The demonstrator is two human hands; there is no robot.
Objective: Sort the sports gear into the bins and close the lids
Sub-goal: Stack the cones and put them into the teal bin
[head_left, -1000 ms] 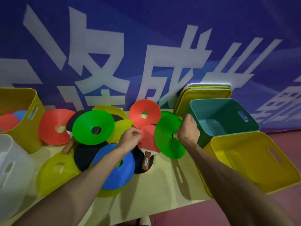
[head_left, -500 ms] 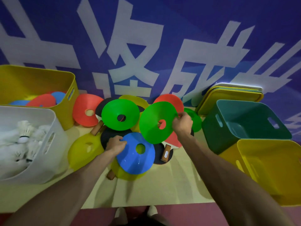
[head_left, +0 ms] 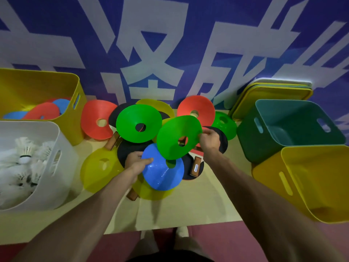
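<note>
A heap of flat disc cones and table tennis paddles lies mid-table. My right hand (head_left: 209, 138) pinches the rim of a green disc cone (head_left: 174, 135) and holds it tilted above the heap. My left hand (head_left: 137, 160) grips the left edge of a blue disc cone (head_left: 160, 174), thumb on top. Another green disc (head_left: 137, 122), red discs (head_left: 97, 119) and yellow discs (head_left: 98, 168) lie around. A black paddle (head_left: 192, 167) shows beside the blue disc. The yellow bin (head_left: 75, 91) at the far left holds red and blue discs.
A white bin (head_left: 56, 167) of shuttlecocks stands at the left front. An empty green bin (head_left: 249, 137) and an empty yellow bin (head_left: 268, 178) stand at the right. Lids (head_left: 245, 99) lean on the blue banner wall behind. My shoes show beneath the table's front edge.
My right hand has carried the green disc leftward over the heap. My left hand dropped from the heap's middle to the blue disc and gripped its edge. The view swung left.
</note>
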